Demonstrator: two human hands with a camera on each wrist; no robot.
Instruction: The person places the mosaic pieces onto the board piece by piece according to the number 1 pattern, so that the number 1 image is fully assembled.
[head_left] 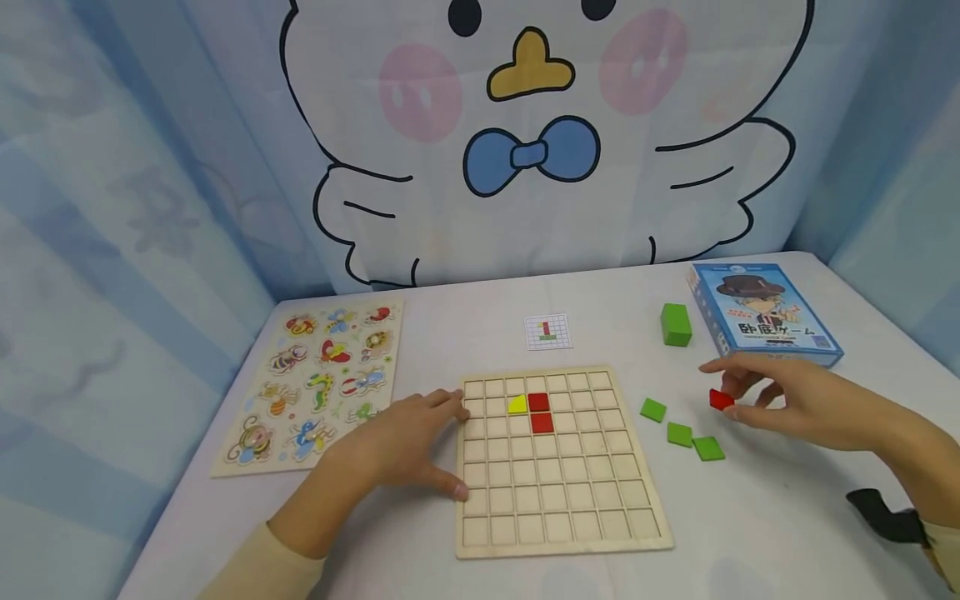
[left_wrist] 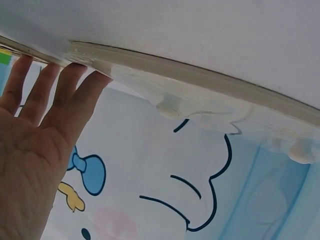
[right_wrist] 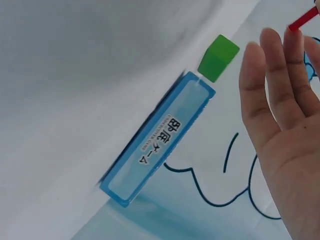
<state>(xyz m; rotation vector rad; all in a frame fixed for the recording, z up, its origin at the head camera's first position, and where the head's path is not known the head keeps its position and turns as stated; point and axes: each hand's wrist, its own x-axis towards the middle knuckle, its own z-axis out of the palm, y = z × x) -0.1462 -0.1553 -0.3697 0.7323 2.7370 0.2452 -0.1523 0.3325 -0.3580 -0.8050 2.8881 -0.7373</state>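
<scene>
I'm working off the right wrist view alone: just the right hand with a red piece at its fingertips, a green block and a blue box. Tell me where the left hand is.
Observer: The left hand is touching the left edge of a wooden grid board.
Operator: Report what sits in its cells.
Observer: Two red squares, one directly below the other, and a yellow piece just left of the upper one, as the head view shows it.
Operator: Now say what lies between the board and the right hand.
Observer: Three flat green tiles, in a slanting row.
</scene>
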